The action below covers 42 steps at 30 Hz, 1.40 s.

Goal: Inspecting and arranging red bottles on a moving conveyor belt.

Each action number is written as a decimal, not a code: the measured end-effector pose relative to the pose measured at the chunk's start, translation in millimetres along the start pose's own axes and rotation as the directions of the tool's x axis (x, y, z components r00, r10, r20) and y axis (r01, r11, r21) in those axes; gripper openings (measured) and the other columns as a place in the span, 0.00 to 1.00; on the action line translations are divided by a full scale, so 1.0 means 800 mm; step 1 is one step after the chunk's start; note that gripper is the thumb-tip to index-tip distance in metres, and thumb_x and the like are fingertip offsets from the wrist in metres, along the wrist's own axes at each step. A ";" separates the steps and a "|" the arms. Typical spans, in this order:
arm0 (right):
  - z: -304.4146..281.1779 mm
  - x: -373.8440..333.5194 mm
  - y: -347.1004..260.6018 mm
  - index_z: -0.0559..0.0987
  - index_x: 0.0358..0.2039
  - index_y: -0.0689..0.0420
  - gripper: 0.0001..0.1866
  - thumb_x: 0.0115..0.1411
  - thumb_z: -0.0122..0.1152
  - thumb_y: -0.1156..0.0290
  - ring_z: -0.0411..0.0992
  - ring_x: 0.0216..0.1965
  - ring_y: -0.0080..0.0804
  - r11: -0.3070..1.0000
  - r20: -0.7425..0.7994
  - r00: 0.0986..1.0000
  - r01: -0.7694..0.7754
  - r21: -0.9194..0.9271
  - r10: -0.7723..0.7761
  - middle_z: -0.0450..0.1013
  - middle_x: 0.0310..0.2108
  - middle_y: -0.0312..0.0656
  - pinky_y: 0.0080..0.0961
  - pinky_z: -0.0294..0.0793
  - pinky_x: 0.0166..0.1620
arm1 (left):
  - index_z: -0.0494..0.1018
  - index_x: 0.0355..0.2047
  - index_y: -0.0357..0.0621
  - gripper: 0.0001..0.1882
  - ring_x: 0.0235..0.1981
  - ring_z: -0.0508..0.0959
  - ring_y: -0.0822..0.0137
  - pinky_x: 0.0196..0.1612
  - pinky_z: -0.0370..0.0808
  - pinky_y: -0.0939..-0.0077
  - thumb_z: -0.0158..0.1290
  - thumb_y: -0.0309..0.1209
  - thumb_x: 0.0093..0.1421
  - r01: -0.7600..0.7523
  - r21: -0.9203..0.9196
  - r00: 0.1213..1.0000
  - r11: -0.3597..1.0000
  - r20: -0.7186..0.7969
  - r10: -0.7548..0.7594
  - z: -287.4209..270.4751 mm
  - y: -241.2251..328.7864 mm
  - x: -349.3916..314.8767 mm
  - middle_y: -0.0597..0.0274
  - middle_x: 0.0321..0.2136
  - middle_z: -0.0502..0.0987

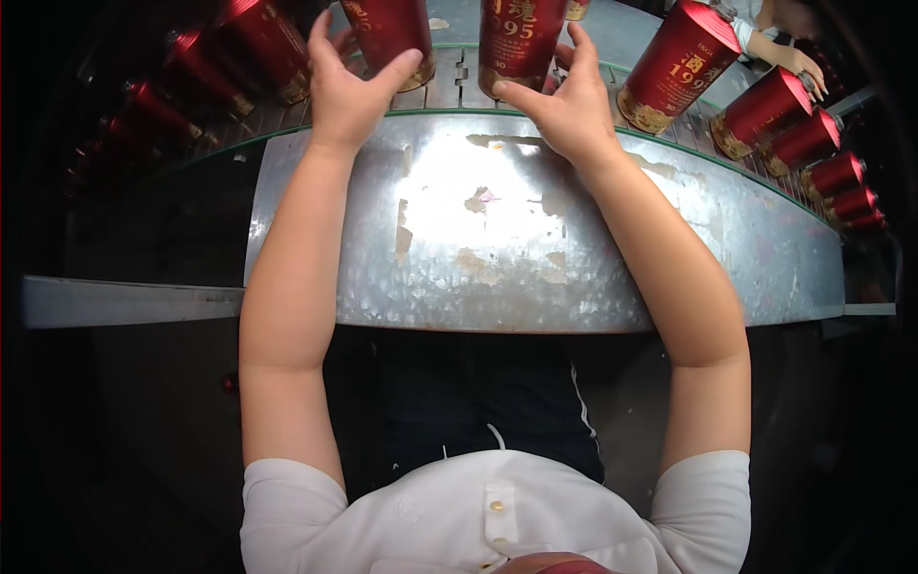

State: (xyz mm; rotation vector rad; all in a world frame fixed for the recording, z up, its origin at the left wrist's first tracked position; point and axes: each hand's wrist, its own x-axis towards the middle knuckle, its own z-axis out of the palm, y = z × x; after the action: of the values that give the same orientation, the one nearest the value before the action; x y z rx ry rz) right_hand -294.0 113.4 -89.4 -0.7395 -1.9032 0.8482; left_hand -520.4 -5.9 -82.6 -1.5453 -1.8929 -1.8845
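Spanning the view, a worn metal tabletop (pixel 535 258) fronts a curved slatted conveyor (pixel 449 91) carrying a row of red canisters with gold bands. Two stand upright just past the hands, long axes vertical, tops out of view. The left hand (pixel 346 91) is spread, fingers touching the left canister (pixel 390 33) without closing on it. The right hand (pixel 566 105) is likewise spread, cupped beside the middle canister (pixel 516 43). Glossy and rigid, they look slippery and tippable; gripping round the lower body seems safest. Another person's hand (pixel 798 65) rests on canisters farther right.
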 end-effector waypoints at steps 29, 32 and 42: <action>0.008 -0.120 -0.046 0.79 0.34 0.62 0.06 0.57 0.66 0.75 0.76 0.33 0.25 0.988 0.096 0.992 0.091 -0.123 -0.079 0.79 0.31 0.39 0.23 0.75 0.40 | 0.67 0.54 0.35 0.42 0.54 0.76 0.44 0.59 0.72 0.54 0.75 0.43 0.45 0.227 0.320 0.917 0.920 0.248 -0.312 0.033 0.048 -0.036 0.40 0.49 0.77; 0.005 -0.123 -0.043 0.80 0.30 0.62 0.03 0.56 0.65 0.77 0.77 0.31 0.27 0.974 0.111 0.983 0.163 -0.160 -0.146 0.79 0.29 0.41 0.24 0.76 0.39 | 0.69 0.51 0.35 0.40 0.50 0.77 0.46 0.56 0.73 0.54 0.74 0.47 0.47 0.165 0.352 0.930 0.921 0.257 -0.264 0.048 0.043 -0.042 0.42 0.46 0.77; -0.034 -0.107 -0.013 0.79 0.31 0.61 0.04 0.58 0.65 0.75 0.71 0.27 0.17 0.990 0.064 0.991 -0.123 0.066 0.119 0.77 0.27 0.33 0.18 0.72 0.33 | 0.65 0.58 0.37 0.30 0.48 0.74 0.61 0.52 0.72 0.66 0.63 0.39 0.62 -0.285 0.188 0.860 0.940 -0.383 0.337 0.011 -0.021 0.007 0.54 0.48 0.72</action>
State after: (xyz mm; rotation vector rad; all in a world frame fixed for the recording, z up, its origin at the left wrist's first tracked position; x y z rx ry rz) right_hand -234.9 48.5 -113.0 -0.8012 -1.8863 1.0173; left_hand -529.3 8.7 -93.4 -1.2063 -1.4477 -1.7373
